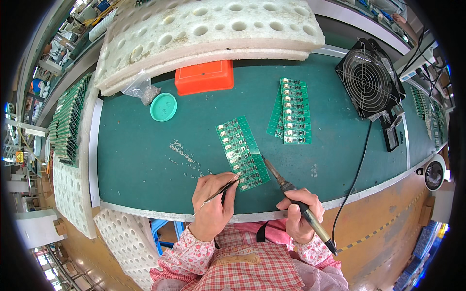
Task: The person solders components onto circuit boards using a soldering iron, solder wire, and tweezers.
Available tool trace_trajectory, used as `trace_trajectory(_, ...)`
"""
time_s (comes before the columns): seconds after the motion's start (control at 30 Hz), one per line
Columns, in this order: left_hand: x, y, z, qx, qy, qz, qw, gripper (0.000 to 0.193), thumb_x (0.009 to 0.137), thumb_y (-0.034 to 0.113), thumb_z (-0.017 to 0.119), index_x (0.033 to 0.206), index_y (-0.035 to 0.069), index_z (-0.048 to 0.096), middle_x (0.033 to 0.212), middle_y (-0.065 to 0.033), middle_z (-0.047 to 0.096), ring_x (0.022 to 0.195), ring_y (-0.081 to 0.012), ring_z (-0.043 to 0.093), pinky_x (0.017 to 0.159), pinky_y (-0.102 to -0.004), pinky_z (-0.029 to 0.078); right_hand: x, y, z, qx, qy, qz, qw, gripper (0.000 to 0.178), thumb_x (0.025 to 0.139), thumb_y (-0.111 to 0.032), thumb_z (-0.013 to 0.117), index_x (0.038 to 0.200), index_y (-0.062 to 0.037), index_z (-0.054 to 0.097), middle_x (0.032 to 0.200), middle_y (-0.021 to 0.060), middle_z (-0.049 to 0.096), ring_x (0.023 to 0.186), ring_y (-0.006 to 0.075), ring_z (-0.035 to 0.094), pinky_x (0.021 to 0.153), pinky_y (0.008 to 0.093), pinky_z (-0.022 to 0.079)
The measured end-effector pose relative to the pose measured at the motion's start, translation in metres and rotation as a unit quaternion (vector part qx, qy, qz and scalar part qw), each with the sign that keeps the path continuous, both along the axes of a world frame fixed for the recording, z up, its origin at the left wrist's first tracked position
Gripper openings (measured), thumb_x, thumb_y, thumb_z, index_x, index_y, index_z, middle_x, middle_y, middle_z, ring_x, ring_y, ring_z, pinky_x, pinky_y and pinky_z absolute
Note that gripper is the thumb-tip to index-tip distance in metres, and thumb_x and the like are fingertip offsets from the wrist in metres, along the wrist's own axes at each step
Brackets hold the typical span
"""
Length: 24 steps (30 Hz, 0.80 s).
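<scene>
Board (244, 162): lies aslant on the green tabletop (141, 155), its lower end near the front edge (160, 214).
Left hand (211, 196): fingers pinching the tweezers (219, 192), whose tips are over the board's lower left; whether they grip a part I cannot tell.
Right hand (305, 213): fingers wrapped around the handle of the iron (310, 220), its tip at the board's right edge; contact is too fine to tell.
Slip risk: the board appears to have no clamp, so a push from iron or tweezers could turn it and put the tip on the wrong spot.
Heat risk: if the iron is hot, a swing leftward could bring its tip to the left hand, which is just beside the board.
Cord (358, 182): runs from near the fan (369, 77) over the front edge to the iron's rear; a snag there could jerk the tip.
Loose bits (183, 154): scattered left of the board; a dragged sleeve (182, 252) could sweep them away.
Front side: little margin between board and edge, so a pull toward the body could make it overhang.
Right side: open room between board and fan, bounded above by the stacked boards (296, 114).
Far side: the red bin (204, 77) and green lid (163, 107) sit before the foam block (208, 46), limiting reach that way.
</scene>
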State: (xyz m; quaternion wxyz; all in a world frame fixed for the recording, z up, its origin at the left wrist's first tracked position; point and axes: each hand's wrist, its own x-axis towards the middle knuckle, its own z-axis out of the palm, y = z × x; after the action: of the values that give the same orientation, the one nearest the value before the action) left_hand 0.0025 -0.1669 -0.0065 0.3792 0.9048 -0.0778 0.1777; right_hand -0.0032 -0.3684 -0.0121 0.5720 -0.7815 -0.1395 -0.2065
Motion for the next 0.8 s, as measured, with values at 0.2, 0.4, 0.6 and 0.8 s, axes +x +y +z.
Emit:
trace_trajectory(0.2, 0.000, -0.001, 0.001, 0.001, 0.004, 0.001, 1.000, 0.018, 0.083, -0.007, 0.071, 0.098, 0.001, 0.070, 0.100, -0.0089, 0.071, 0.088, -0.0275, 0.066, 0.076, -0.0356, 0.052, -0.005, 0.000, -0.007, 0.083, -0.009, 0.006, 0.996, 0.020, 0.097, -0.020, 0.063, 0.098, 0.0000, 0.065, 0.059, 0.0044, 0.065, 0.052, 0.0157, 0.063, 0.051, 0.0289, 0.051)
trace_trajectory(0.4, -0.001, 0.001, -0.002, -0.003, -0.008, -0.003, 1.000, 0.024, 0.080, -0.005, 0.074, 0.102, 0.004, 0.068, 0.099, -0.0084, 0.072, 0.083, -0.0278, 0.064, 0.078, -0.0370, 0.051, -0.003, 0.003, -0.006, 0.109, -0.024, 0.018, 0.994, 0.022, 0.098, -0.021, 0.062, 0.095, 0.0010, 0.064, 0.059, 0.0047, 0.064, 0.051, 0.0159, 0.062, 0.050, 0.0283, 0.051)
trace_trajectory(0.6, -0.008, 0.011, 0.009, 0.003, 0.007, 0.005, 1.000, 0.020, 0.083, -0.006, 0.071, 0.101, 0.002, 0.068, 0.099, -0.0099, 0.072, 0.088, -0.0278, 0.066, 0.080, -0.0369, 0.050, -0.003, 0.002, -0.008, 0.110, -0.025, 0.010, 0.994, 0.023, 0.098, -0.021, 0.062, 0.095, 0.0012, 0.063, 0.059, 0.0050, 0.063, 0.051, 0.0159, 0.063, 0.050, 0.0287, 0.051)
trace_trajectory(0.8, -0.012, 0.015, 0.005, 0.008, 0.023, -0.008, 1.000, 0.019, 0.085, -0.006, 0.069, 0.102, 0.002, 0.066, 0.102, -0.0105, 0.071, 0.091, -0.0278, 0.066, 0.083, -0.0361, 0.047, -0.004, 0.001, -0.008, 0.110, -0.021, 0.010, 0.994, 0.023, 0.098, -0.021, 0.061, 0.095, 0.0018, 0.063, 0.060, 0.0055, 0.063, 0.050, 0.0161, 0.062, 0.050, 0.0290, 0.051)
